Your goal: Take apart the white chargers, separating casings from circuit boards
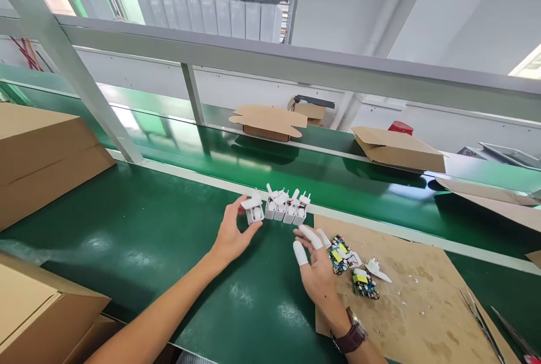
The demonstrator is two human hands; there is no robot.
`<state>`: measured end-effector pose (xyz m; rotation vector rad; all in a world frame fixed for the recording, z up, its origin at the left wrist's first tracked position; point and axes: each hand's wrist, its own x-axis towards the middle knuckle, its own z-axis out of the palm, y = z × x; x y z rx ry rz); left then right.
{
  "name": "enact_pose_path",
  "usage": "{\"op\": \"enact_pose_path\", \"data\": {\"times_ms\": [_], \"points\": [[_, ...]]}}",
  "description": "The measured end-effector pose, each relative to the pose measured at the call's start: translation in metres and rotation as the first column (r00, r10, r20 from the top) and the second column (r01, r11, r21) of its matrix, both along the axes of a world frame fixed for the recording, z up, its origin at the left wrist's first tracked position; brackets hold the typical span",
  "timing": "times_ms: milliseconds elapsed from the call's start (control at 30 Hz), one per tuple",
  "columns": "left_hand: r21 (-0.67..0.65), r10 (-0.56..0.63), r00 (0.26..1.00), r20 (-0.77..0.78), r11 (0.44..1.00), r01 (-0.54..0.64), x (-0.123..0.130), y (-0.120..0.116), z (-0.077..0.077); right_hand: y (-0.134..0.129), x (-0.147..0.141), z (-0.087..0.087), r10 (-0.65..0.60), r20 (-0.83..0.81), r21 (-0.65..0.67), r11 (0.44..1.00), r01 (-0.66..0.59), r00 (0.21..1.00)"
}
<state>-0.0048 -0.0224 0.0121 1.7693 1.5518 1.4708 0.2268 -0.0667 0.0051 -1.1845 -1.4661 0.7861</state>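
My left hand (234,231) has its fingers and thumb around a white plug housing (255,214) at the left end of a short row. Several similar white housings (286,210) with pronged caps stand side by side just right of it. My right hand (315,265), with white covers on two fingertips, is held in front of the row's right end with its fingers apart and nothing in them. Beside it lie circuit boards (364,284) with yellow parts and a loose white pronged cap (375,266).
A brown cardboard sheet (406,307) covers the bench's right side, with tweezers (482,319) near its right edge. Cardboard boxes (46,155) stand at the left. Behind a pale rail runs a green conveyor (329,183), with open cartons (397,150) beyond it.
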Motion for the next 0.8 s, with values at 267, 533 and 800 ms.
{"op": "enact_pose_path", "data": {"times_ms": [267, 533, 800], "points": [[-0.296, -0.041, 0.978, 0.205, 0.950, 0.102, -0.001, 0.053, -0.006, 0.072, 0.025, -0.003, 0.002, -0.030, -0.220, 0.975, -0.009, 1.000], [-0.262, -0.046, 0.981, 0.190, 0.960, 0.096, 0.020, 0.059, -0.016, 0.089, 0.005, 0.019, 0.076, -0.083, -0.222, 0.971, -0.093, 0.994], [-0.227, -0.025, 0.985, 0.170, 0.972, 0.064, 0.043, 0.139, 0.004, 0.162, 0.015, 0.035, 0.006, 0.032, -0.097, 0.995, -0.003, 0.999]]}}
